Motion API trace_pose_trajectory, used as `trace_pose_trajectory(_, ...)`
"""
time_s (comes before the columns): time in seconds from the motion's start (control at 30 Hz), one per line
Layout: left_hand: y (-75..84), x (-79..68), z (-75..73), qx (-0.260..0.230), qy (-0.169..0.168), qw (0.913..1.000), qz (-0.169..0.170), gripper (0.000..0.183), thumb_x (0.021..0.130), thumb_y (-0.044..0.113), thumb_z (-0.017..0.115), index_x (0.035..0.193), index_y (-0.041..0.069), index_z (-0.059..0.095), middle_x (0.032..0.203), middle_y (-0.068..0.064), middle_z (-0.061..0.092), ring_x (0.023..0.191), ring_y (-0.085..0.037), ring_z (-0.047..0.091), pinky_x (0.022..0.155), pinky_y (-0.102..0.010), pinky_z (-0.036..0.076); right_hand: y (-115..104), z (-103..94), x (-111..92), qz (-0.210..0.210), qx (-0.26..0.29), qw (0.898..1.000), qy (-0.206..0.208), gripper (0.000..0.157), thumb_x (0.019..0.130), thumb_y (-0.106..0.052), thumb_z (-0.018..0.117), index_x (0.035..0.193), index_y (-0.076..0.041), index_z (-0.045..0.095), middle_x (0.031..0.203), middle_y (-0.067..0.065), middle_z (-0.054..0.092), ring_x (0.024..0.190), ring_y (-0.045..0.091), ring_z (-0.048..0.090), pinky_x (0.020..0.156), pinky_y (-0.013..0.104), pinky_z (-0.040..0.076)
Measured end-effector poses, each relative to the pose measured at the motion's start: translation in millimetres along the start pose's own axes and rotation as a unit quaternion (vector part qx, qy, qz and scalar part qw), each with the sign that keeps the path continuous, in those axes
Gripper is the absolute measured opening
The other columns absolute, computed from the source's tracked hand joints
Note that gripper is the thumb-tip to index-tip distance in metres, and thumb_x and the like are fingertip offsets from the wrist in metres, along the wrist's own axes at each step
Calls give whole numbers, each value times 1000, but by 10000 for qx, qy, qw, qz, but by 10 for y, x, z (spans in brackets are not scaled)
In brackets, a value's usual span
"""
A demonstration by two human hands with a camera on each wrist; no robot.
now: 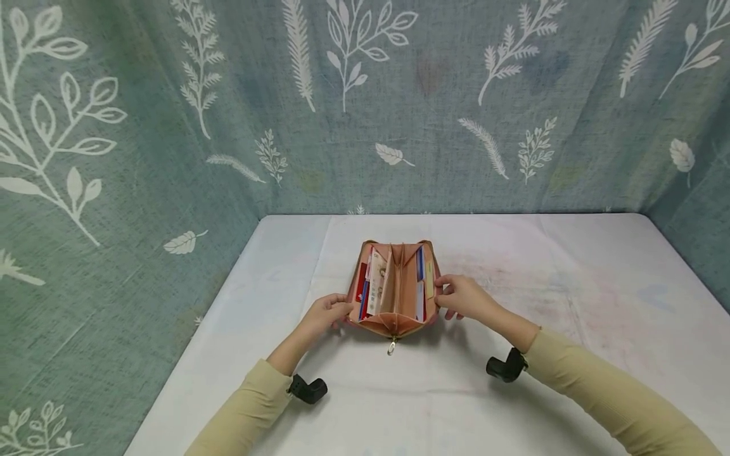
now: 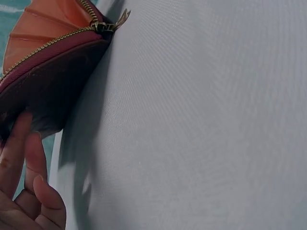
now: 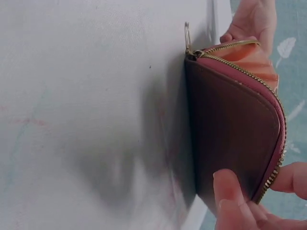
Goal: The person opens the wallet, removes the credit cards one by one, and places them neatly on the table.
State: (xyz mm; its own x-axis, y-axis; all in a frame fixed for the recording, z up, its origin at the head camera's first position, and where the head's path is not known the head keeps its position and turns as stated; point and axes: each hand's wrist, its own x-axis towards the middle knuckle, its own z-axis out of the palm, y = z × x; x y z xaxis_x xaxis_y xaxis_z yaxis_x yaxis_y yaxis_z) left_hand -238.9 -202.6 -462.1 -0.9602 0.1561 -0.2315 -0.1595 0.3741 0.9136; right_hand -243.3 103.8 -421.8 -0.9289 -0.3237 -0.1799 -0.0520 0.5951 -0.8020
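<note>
A zip-around wallet (image 1: 395, 322) stands spread open on the table, its pink-orange lining and dividers facing up. Cards (image 1: 362, 282) and what looks like a banknote (image 1: 377, 282) sit in its left side; more cards (image 1: 421, 266) fill the right side. My left hand (image 1: 326, 311) holds the left edge, with fingertips against the dark outer cover in the left wrist view. On the opposite edge, my right hand (image 1: 463, 297) pinches the cover, one finger outside and another over the zip (image 3: 283, 143). A gold zip pull (image 1: 391, 346) hangs at the near end.
A white cloth covers the table (image 1: 513, 253), with faint coloured stains. Behind and to the left hangs a green-blue curtain (image 1: 399, 158) with white leaf prints. Black wrist cameras (image 1: 310, 389) are strapped at both sleeves.
</note>
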Motion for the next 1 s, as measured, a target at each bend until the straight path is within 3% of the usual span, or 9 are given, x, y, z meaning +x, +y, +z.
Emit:
trace_pose_trajectory(0.3,-2,6,20,8,-72,10000,68,34,87,17,58,112,-6,55,69,8,57,58,-9,46,56,-24,39,-42,22,53,568,602,9966,-65,45,86,-15,58,123,8,46,94,15,67,63,21,67,53,31,52)
trace_pose_trajectory(0.5,32,-36,-13,-78,-182,9994,269,33,88,14,57,112,-8,53,69,8,58,62,-7,48,55,-24,39,-33,5,108,416,594,9974,-62,36,90,-16,53,116,9,53,84,14,68,60,23,66,51,31,51)
trace_pose_trajectory(0.6,10,-19,-26,-46,-226,9993,285,32,88,16,57,110,-7,54,70,8,58,63,-7,48,55,-25,39,-7,-18,158,482,641,9968,31,30,91,-18,54,108,6,59,72,9,67,53,19,64,48,29,50)
trace_pose_trajectory(0.7,-15,-5,-39,42,-209,9995,221,30,88,18,57,108,-5,55,70,8,57,63,-7,47,56,-25,40,-9,-30,197,456,572,9973,62,23,90,-20,56,92,2,64,58,2,60,42,12,52,42,25,43)
trace_pose_trajectory(0.87,82,-57,-41,74,-251,9995,174,29,88,13,57,108,-7,54,69,8,55,62,-8,46,57,-26,40,-28,-2,247,364,318,9988,95,28,87,-20,60,62,-9,54,46,-2,41,37,8,31,40,23,28)
trace_pose_trajectory(1.0,60,-18,-37,97,-274,9994,181,30,88,13,57,109,-8,53,66,9,55,60,-7,47,55,-25,39,6,42,279,280,240,9987,358,31,87,-21,61,59,-10,53,44,-3,39,37,8,31,40,23,26)
